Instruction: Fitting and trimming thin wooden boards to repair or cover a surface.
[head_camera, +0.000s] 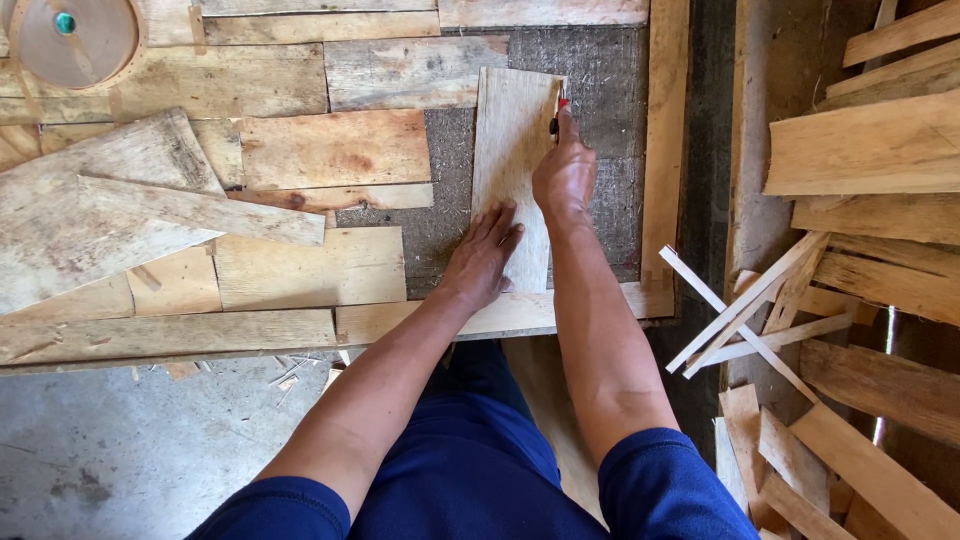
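A pale, narrow wooden board (512, 150) lies upright on a dark grey work surface (600, 90). My left hand (482, 256) presses flat on the board's near end, fingers spread. My right hand (563, 170) rests along the board's right edge and grips a small red and black marker (556, 118), its tip touching the board near the far right corner.
Many wood planks (330, 150) cover the bench to the left, with a round saw blade (75, 35) at the top left. A wooden rail (664, 150) borders the surface on the right. Stacked offcuts and thin strips (760, 300) pile up at the right. Concrete floor (120, 450) shows below.
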